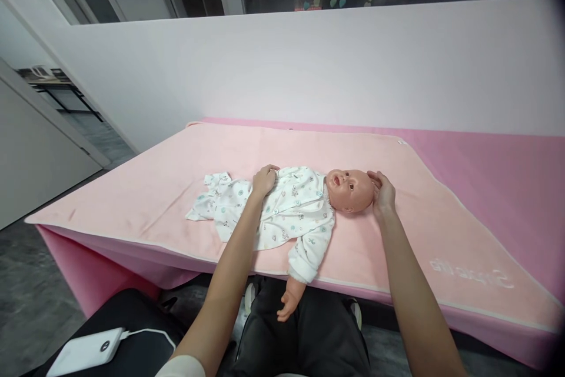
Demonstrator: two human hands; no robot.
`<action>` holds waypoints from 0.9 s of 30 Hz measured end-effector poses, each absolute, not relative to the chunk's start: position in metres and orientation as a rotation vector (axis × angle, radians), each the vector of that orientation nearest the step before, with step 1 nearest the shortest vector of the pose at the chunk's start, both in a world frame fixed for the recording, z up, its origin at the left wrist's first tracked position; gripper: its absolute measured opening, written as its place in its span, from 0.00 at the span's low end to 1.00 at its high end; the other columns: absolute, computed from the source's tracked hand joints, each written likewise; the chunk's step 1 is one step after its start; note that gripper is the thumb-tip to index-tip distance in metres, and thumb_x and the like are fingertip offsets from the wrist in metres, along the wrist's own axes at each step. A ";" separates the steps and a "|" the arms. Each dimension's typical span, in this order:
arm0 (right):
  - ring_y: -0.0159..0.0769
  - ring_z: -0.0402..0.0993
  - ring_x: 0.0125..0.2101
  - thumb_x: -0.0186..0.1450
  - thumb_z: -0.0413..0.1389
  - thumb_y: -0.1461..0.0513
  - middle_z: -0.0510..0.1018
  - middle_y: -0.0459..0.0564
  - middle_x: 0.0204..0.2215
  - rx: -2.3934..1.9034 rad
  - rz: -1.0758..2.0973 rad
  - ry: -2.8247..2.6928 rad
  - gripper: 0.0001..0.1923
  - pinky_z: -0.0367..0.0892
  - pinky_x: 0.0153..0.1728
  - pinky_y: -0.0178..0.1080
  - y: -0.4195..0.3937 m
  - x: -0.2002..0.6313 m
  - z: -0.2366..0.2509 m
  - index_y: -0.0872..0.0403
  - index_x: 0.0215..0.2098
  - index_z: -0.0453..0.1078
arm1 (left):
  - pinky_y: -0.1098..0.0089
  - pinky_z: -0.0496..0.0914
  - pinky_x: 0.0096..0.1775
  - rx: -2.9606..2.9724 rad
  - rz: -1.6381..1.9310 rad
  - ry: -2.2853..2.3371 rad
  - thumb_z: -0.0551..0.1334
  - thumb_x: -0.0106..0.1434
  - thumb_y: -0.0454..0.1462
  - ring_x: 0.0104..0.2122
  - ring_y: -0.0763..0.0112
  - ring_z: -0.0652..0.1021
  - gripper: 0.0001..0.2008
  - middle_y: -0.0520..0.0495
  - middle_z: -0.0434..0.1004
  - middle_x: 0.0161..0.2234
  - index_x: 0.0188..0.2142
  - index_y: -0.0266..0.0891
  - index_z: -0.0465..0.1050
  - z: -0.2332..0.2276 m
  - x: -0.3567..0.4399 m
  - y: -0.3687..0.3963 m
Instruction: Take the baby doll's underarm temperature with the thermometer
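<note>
A baby doll [348, 190] lies on its back on a peach blanket [163, 171], its head to the right. It wears a white patterned top [300, 200] and matching trousers [229, 197]. My left hand [265, 180] rests on the doll's clothing around the waist, fingers extended toward the far side. Against the crown of the doll's head lies my right hand [383, 192], open and slightly curved. The doll's near arm [291, 297] hangs over the table's front edge above my lap; its other arm is hidden.
Pink cloth [498, 171] covers the table under the blanket. A white wall [309, 71] runs along the back, with windows above. On a black surface at lower left lies a white power bank [86, 353] with a cable [150, 332]. An open doorway shows at far left.
</note>
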State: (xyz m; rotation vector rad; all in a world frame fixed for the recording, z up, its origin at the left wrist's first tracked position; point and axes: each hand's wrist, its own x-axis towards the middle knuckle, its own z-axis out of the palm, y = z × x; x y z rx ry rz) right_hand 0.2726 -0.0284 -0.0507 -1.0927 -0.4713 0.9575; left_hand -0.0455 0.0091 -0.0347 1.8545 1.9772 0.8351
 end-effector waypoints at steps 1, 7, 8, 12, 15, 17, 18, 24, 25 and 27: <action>0.29 0.73 0.31 0.53 0.56 0.56 0.77 0.46 0.29 -1.091 0.968 -0.487 0.12 0.68 0.29 0.29 -0.029 0.272 -0.050 0.56 0.29 0.74 | 0.65 0.64 0.49 1.859 0.831 1.978 0.46 0.59 0.35 0.45 0.64 0.74 0.19 0.52 0.77 0.43 0.42 0.45 0.73 -0.034 -0.045 0.008; 0.30 0.73 0.31 0.53 0.56 0.56 0.77 0.46 0.28 -1.124 0.995 -0.512 0.12 0.68 0.29 0.30 -0.030 0.271 -0.051 0.56 0.30 0.73 | 0.60 0.60 0.52 1.923 0.775 1.998 0.45 0.62 0.36 0.47 0.60 0.73 0.19 0.49 0.76 0.45 0.43 0.45 0.73 -0.031 -0.038 0.002; 0.30 0.73 0.31 0.53 0.56 0.56 0.77 0.46 0.29 -1.125 0.979 -0.502 0.12 0.68 0.30 0.30 -0.029 0.272 -0.052 0.56 0.29 0.73 | 0.60 0.60 0.52 1.930 0.768 2.001 0.45 0.62 0.36 0.47 0.60 0.73 0.19 0.49 0.76 0.45 0.43 0.45 0.73 -0.031 -0.038 0.001; 0.31 0.74 0.33 0.54 0.55 0.55 0.77 0.47 0.31 -1.116 0.949 -0.498 0.12 0.69 0.31 0.31 -0.027 0.279 -0.057 0.55 0.29 0.72 | 0.61 0.61 0.51 1.943 0.782 2.003 0.46 0.62 0.37 0.46 0.60 0.73 0.18 0.48 0.76 0.44 0.42 0.44 0.73 -0.032 -0.039 0.002; 0.32 0.75 0.33 0.55 0.54 0.54 0.77 0.47 0.31 -1.123 0.928 -0.534 0.12 0.70 0.32 0.32 -0.027 0.279 -0.059 0.54 0.30 0.71 | 0.62 0.63 0.50 1.949 0.824 2.009 0.47 0.62 0.37 0.45 0.60 0.73 0.17 0.45 0.76 0.44 0.42 0.41 0.73 -0.031 -0.038 0.001; 0.33 0.75 0.33 0.55 0.55 0.54 0.77 0.47 0.31 -1.130 0.921 -0.537 0.12 0.70 0.32 0.32 -0.027 0.278 -0.058 0.54 0.29 0.71 | 0.64 0.61 0.52 1.960 0.957 2.012 0.49 0.61 0.35 0.48 0.62 0.72 0.17 0.43 0.73 0.47 0.45 0.39 0.71 -0.029 -0.032 -0.003; 0.33 0.75 0.33 0.54 0.55 0.55 0.77 0.47 0.31 -1.134 0.915 -0.534 0.12 0.70 0.32 0.32 -0.028 0.276 -0.058 0.54 0.29 0.71 | 0.65 0.61 0.53 1.967 1.088 1.966 0.49 0.61 0.35 0.49 0.63 0.71 0.17 0.43 0.72 0.49 0.47 0.39 0.70 -0.027 -0.028 -0.006; 0.34 0.73 0.32 0.53 0.56 0.58 0.77 0.46 0.27 -1.136 0.698 -0.628 0.09 0.68 0.35 0.36 -0.029 0.267 -0.055 0.55 0.27 0.73 | 0.72 0.67 0.37 2.096 1.091 1.085 0.59 0.57 0.41 0.34 0.69 0.74 0.15 0.47 0.77 0.38 0.43 0.40 0.73 -0.016 0.012 -0.034; 0.34 0.73 0.32 0.53 0.55 0.58 0.76 0.46 0.27 -1.154 0.610 -0.666 0.08 0.67 0.36 0.37 -0.031 0.265 -0.054 0.55 0.27 0.73 | 0.72 0.66 0.35 2.156 0.988 1.034 0.62 0.54 0.42 0.33 0.69 0.74 0.15 0.48 0.77 0.37 0.41 0.41 0.75 -0.015 0.017 -0.038; 0.36 0.72 0.33 0.55 0.54 0.58 0.77 0.47 0.28 -1.202 0.400 -0.778 0.09 0.66 0.39 0.39 -0.036 0.262 -0.052 0.55 0.28 0.73 | 0.72 0.65 0.33 2.258 0.884 1.018 0.66 0.50 0.42 0.32 0.69 0.73 0.14 0.49 0.77 0.35 0.37 0.42 0.77 -0.014 0.024 -0.043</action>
